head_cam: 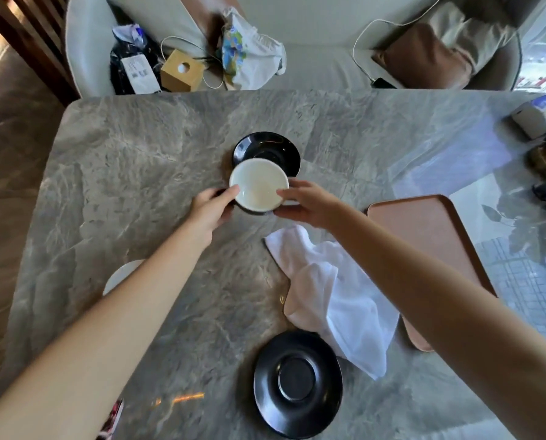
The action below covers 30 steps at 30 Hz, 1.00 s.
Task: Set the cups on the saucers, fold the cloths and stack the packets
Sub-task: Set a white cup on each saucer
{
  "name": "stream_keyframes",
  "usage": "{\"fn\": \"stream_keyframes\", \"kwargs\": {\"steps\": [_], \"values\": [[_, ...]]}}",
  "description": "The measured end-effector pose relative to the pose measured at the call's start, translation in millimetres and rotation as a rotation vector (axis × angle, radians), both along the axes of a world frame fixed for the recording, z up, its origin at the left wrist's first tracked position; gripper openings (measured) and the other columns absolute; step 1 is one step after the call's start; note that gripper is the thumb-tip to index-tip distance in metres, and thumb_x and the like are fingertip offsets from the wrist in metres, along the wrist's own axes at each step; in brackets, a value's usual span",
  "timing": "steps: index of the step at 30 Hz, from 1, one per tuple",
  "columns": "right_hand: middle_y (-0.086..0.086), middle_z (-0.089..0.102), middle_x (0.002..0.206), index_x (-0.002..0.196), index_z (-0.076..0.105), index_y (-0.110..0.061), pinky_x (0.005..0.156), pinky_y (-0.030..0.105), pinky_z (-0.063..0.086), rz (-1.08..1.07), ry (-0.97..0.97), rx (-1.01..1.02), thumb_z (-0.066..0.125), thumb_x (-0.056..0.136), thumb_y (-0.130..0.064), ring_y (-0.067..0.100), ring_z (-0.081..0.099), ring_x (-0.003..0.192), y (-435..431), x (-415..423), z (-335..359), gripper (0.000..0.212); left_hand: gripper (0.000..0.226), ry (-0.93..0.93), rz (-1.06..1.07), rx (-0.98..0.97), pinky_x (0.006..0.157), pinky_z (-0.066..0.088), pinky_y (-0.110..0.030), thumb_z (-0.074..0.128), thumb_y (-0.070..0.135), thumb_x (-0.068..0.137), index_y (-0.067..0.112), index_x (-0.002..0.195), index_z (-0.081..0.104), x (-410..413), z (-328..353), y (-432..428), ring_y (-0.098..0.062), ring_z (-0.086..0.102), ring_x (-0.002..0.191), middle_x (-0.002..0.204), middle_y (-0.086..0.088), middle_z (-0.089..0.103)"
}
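Now | left hand [213, 206] and right hand [306, 204] fingers [286, 194] grip cup [259, 184] | saucer [265, 147] behind | cloth [335, 290], tray [424, 227] near

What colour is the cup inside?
The cup is white inside, with a black outside. The head view shows it best.

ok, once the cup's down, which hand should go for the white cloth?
Right, likely. The white cloth lies crumpled just nearer than the right hand, partly under that forearm. The left hand grips the cup on its other side, farther from the cloth.
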State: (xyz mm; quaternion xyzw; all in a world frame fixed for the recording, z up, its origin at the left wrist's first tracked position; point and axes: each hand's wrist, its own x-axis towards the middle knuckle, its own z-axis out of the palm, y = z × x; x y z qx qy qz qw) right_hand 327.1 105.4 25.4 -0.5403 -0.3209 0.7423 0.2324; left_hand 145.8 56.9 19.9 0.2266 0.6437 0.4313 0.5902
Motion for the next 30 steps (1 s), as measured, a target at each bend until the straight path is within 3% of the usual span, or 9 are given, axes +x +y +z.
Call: {"fn": "stream_keyframes", "kwargs": {"steps": [3,6,9,15,21,26,30], "values": [[0.005,0.058,0.091,0.132,0.051,-0.01,0.088,0.038,0.052,-0.077,-0.082,0.073,0.054,0.093,-0.004,0.016,0.06,0.078,27.7,1.9,3.0,0.039,0.018,0.1,-0.048,0.021,0.067,0.045,-0.023,0.059,0.027,0.089,0.017,0.103,0.061,4.2,-3.3,34.5,-0.009,0.057,0.076,0.093,-0.001,0.061],[0.007,0.058,0.092,0.131,0.052,-0.012,0.081,0.039,0.055,-0.131,-0.157,0.116,0.055,0.093,-0.004,0.021,0.06,0.081,46.0,2.9,1.8,0.039,0.029,0.234,-0.084,0.053,0.075,0.041,-0.027,0.059,0.03,0.088,0.014,0.113,0.062,11.3,-13.2,60.9,-0.014,0.055,0.093,0.103,-0.001,0.061],[0.01,0.056,0.104,0.13,0.054,-0.013,0.081,0.037,0.054,-0.147,-0.217,0.113,0.056,0.093,-0.008,0.024,0.059,0.092,60.0,3.6,-6.0,0.037,0.033,0.31,-0.097,0.062,0.082,0.037,-0.023,0.059,0.031,0.088,0.011,0.113,0.063,14.5,-22.3,77.8,-0.012,0.051,0.096,0.102,0.0,0.06],[0.001,0.058,0.084,0.126,0.059,-0.015,0.079,0.033,0.056,-0.17,-0.232,0.124,0.059,0.092,-0.014,0.02,0.062,0.089,76.7,4.3,-25.3,0.034,0.034,0.392,-0.144,0.069,0.084,0.039,-0.023,0.06,0.032,0.087,0.011,0.112,0.065,7.7,-36.9,96.8,-0.01,0.053,0.097,0.103,0.0,0.062],[0.008,0.059,0.107,0.129,0.057,-0.017,0.08,0.034,0.057,-0.154,-0.25,0.131,0.06,0.092,-0.017,0.019,0.062,0.094,84.6,7.5,-35.0,0.038,0.034,0.5,-0.174,0.112,0.084,0.044,-0.032,0.064,0.04,0.079,0.013,0.098,0.071,3.9,-51.2,101.8,-0.014,0.056,0.09,0.088,0.0,0.064],[0.012,0.061,0.121,0.128,0.057,-0.018,0.071,0.029,0.059,-0.164,-0.259,0.138,0.06,0.092,-0.018,0.023,0.064,0.106,86.3,4.7,-33.5,0.036,0.044,0.525,-0.164,0.106,0.094,0.047,-0.04,0.061,0.049,0.071,0.018,0.1,0.071,5.1,-47.3,106.7,-0.019,0.063,0.096,0.092,0.002,0.068],[0.013,0.062,0.123,0.127,0.058,-0.016,0.063,0.024,0.06,-0.169,-0.262,0.153,0.059,0.092,-0.017,0.025,0.063,0.11,89.9,-0.3,-31.5,0.035,0.037,0.525,-0.165,0.102,0.095,0.047,-0.038,0.063,0.04,0.079,0.015,0.106,0.069,2.9,-43.7,112.6,-0.024,0.062,0.105,0.104,-0.004,0.07]]}}
